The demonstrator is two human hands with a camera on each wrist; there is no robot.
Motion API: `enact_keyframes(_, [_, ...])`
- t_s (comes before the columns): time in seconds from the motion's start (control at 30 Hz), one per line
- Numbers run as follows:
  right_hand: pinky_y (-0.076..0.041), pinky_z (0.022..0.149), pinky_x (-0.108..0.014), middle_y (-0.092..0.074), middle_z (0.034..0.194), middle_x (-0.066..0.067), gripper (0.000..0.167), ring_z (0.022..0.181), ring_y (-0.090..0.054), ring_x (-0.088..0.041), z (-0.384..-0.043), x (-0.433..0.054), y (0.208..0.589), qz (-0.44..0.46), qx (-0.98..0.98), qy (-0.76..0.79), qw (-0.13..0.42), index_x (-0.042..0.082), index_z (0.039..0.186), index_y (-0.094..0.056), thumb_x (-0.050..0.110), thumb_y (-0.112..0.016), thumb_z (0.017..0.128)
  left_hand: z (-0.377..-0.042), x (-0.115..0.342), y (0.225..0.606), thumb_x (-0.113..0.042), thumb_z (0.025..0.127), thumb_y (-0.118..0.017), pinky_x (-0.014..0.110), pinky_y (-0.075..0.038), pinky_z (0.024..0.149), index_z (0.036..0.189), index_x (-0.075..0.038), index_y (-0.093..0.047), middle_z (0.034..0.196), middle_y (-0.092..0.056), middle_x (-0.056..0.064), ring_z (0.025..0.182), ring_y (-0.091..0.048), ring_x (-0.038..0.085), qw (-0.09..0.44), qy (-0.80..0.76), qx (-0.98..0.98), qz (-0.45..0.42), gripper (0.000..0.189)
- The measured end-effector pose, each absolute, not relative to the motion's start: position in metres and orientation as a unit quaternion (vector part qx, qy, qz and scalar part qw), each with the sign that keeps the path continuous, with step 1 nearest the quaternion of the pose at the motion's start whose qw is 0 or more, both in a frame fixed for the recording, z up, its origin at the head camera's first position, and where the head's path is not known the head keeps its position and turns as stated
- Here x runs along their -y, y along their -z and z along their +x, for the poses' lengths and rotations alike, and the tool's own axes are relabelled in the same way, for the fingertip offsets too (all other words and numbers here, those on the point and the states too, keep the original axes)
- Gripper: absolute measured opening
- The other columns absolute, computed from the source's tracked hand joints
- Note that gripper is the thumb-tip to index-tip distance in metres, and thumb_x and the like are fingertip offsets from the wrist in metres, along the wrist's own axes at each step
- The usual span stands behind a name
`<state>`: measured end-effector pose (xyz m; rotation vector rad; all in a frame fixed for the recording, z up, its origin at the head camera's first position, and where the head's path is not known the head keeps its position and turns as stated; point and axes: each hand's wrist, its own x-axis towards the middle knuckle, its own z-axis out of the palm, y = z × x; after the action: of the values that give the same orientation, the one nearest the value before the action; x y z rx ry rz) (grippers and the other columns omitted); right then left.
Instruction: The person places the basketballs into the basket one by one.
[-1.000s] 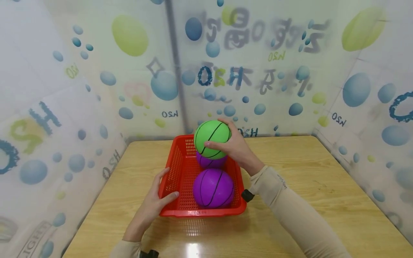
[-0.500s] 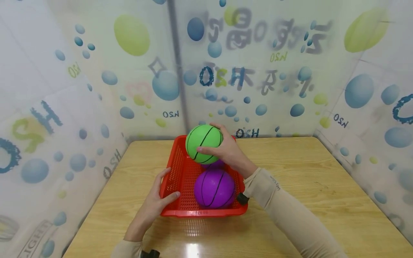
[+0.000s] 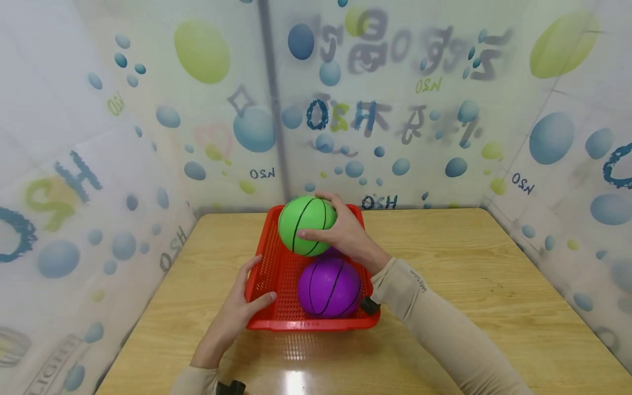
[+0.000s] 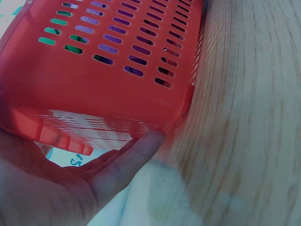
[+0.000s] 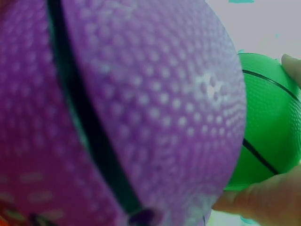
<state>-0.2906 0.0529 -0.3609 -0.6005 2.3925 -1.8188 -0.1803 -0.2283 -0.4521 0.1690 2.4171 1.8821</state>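
Observation:
My right hand (image 3: 348,233) grips a green toy basketball (image 3: 302,225) with black lines, thumb on the near face and fingers behind its right side. It is at the far end of a red plastic basket (image 3: 274,325). A large purple ball (image 3: 329,289) sits at the basket's near right. Another purple ball (image 3: 334,252) shows only a sliver behind the green one. My left hand (image 3: 233,307) holds the basket's left wall near the front corner; in the left wrist view, its thumb and fingers (image 4: 131,160) lie along the slotted wall.
The basket stands on a pale wooden table (image 3: 434,307). Patterned curtain walls (image 3: 405,120) with blue and green dots close in the back and both sides. The right sleeve crosses above the table at the right.
My right hand has carried the green ball leftward and lower, toward the basket's far left. The left hand and the near purple ball stay nearly where they were.

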Motion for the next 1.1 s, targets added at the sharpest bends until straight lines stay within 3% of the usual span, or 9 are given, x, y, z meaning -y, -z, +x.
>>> enact_keyframes(0.27, [-0.048,0.118,-0.065,-0.049,0.165,-0.012,0.090,0.153,-0.048,-0.041,-0.290,-0.060,0.360,-0.193,-0.794,0.576,0.035,0.034,0.167,-0.042,0.039,-0.092,0.092,-0.181,0.229,0.453,-0.021,0.105,-0.076,0.044,-0.054,0.107,0.173,-0.031,-0.025,0.168,-0.040,0.022,0.140,-0.059,0.043,0.029,-0.608,-0.791,0.063,0.086])
enact_keyframes(0.73, [-0.050,0.115,-0.063,-0.053,0.157,-0.014,0.076,0.145,-0.052,-0.043,-0.289,-0.069,0.361,-0.175,-0.780,0.600,0.026,0.025,0.164,-0.047,0.032,-0.085,0.099,-0.180,0.230,0.453,-0.024,0.104,-0.076,0.057,-0.047,0.116,0.173,-0.030,-0.025,0.177,-0.028,0.017,0.149,-0.050,0.046,0.026,-0.593,-0.802,0.066,0.086])
enact_keyframes(1.1, [-0.048,0.117,-0.064,-0.049,0.162,-0.016,0.076,0.150,-0.049,-0.044,-0.288,-0.079,0.361,-0.169,-0.780,0.602,0.020,0.025,0.165,-0.046,0.032,-0.084,0.100,-0.180,0.229,0.452,-0.023,0.105,-0.076,0.042,-0.054,0.105,0.173,-0.033,-0.024,0.170,-0.039,0.023,0.141,-0.058,0.044,0.033,-0.599,-0.798,0.057,0.086])
